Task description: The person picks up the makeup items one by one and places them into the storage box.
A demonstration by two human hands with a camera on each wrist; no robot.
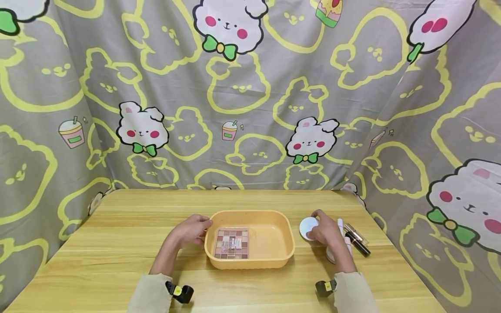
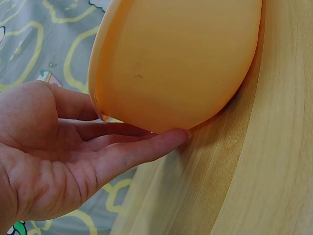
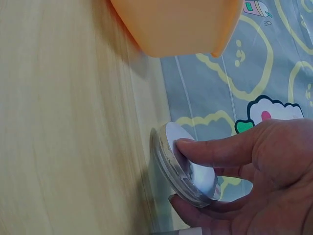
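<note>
Inside a yellow-orange plastic tray (image 1: pixel 272 243), at its left end, lies an eyeshadow palette (image 1: pixel 232 243) with a grid of colour pans. My left hand (image 1: pixel 192 230) holds the tray's left end; in the left wrist view, fingers (image 2: pixel 142 152) reach along its outer wall and behind its rim. To the right of the tray, my right hand (image 1: pixel 326 230) grips a round, flat compact (image 1: pixel 308 228) with a white top. The right wrist view shows the thumb on the compact's face (image 3: pixel 203 178) and fingers at its lower edge.
Right of my right hand lie white tubes (image 1: pixel 340 224), a black tube (image 1: pixel 358 244) and a clear tube with a gold part (image 1: pixel 356 234). A pale round item (image 1: pixel 330 256) is partly hidden under the right wrist. A patterned curtain (image 1: pixel 242 143) surrounds the wooden table (image 1: pixel 137 213).
</note>
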